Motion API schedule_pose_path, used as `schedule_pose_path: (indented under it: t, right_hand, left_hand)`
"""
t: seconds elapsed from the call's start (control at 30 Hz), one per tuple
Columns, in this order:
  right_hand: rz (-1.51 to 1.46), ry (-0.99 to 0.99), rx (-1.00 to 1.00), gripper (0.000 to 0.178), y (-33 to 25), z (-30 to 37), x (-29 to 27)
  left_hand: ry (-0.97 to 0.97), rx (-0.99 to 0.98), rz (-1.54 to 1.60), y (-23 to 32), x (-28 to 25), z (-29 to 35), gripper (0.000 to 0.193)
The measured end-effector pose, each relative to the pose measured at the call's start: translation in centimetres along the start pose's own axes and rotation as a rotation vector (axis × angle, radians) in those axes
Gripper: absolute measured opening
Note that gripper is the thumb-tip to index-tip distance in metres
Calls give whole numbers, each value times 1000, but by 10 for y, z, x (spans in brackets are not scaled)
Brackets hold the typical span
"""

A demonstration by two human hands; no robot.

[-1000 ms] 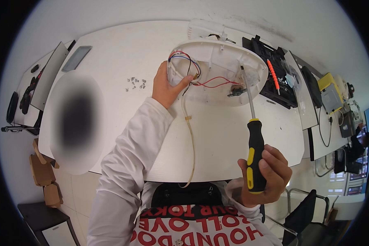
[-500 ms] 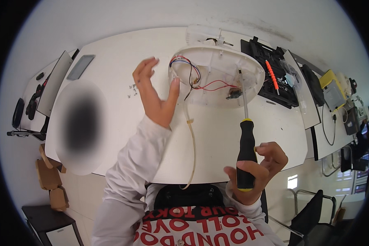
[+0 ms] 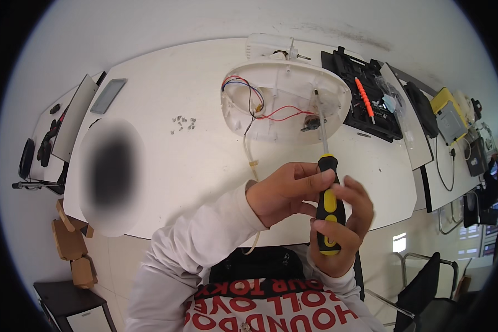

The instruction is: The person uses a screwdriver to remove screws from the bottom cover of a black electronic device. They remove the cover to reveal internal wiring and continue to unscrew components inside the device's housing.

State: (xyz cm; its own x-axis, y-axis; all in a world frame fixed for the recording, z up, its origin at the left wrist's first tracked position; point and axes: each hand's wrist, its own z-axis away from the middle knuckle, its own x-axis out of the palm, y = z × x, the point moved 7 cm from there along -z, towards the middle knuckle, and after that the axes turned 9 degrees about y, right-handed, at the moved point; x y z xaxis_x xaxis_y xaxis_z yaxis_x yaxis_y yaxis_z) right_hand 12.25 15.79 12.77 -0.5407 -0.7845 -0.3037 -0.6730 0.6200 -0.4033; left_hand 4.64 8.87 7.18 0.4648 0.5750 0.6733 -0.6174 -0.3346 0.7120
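A black-and-yellow screwdriver (image 3: 330,213) points away from me, its shaft reaching over a white oval plastic housing (image 3: 285,130). My right hand (image 3: 346,235) grips the lower part of the handle. With thumb and fingers, my left hand (image 3: 288,191) pinches the handle near its upper end. The shaft's dark tip lies over the right part of the housing; whether it touches a screw there I cannot tell. Inside the housing are red, blue and black wires (image 3: 282,114) and a small dark component (image 3: 311,123). A pale cord (image 3: 248,152) runs from it toward the table's near edge.
Several small screws (image 3: 182,124) lie left of the housing. Behind it stands a white motor unit (image 3: 270,47) with a metal shaft. A black tool case (image 3: 365,83) with an orange flexible shaft (image 3: 364,99) is at the right. A grey tray (image 3: 108,96) lies far left.
My left hand has come from beside the housing, down and right, onto the screwdriver handle. The handle has turned, showing its yellow patches. The housing appears slightly further left.
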Motion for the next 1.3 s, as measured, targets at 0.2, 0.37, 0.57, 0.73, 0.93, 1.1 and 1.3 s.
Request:
schedule_pose_path:
  t: [0.2, 0.37, 0.57, 0.73, 0.93, 1.1, 1.3]
  right_hand:
    - [201, 41, -69, 51, -9, -4, -17]
    - [120, 79, -142, 37, -11, -3, -20]
    - [59, -16, -64, 27, -7, 3, -6]
    - [182, 147, -56, 28, -3, 1, -21]
    - [129, 241, -45, 33, -5, 0, -29]
    - [158, 110, -81, 27, -8, 0, -18]
    - [178, 127, -48, 32, -8, -1, -20]
  left_hand:
    - [46, 30, 164, -3, 2, 2, 42]
    - [62, 62, 242, 8, 18, 12, 40]
    - [9, 22, 204, -10, 19, 11, 40]
    - [-52, 66, 291, -18, 22, 6, 40]
    - [15, 139, 335, -13, 29, 9, 50]
    - [35, 147, 319, -19, 28, 14, 47]
    - [-10, 109, 346, -20, 25, 11, 40]
